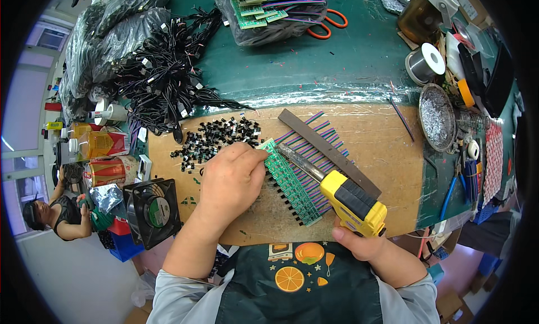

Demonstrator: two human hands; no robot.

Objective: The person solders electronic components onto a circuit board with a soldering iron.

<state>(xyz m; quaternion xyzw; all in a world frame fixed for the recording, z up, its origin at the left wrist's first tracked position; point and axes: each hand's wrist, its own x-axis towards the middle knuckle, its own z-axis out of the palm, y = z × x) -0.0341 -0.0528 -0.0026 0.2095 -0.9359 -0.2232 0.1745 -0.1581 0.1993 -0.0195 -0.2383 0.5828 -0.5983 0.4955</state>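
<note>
Right hand (359, 242) grips yellow soldering iron (351, 200), tip at row of green boards (292, 181); left hand (233, 175), fingers curled, steadies them. Soldered share unclear; loose black parts (216, 138) remain at 11 o'clock.

Bare brown board (387, 155) is left open to the right of the grey bar (328, 151), up to the metal dish (437, 117). The green mat (337, 60) between scissors (328, 22) and solder spool (425, 63) is also unoccupied. Passage on the left is blocked by the black parts (216, 138), tangled cables (163, 77) and the fan (152, 210).
</note>
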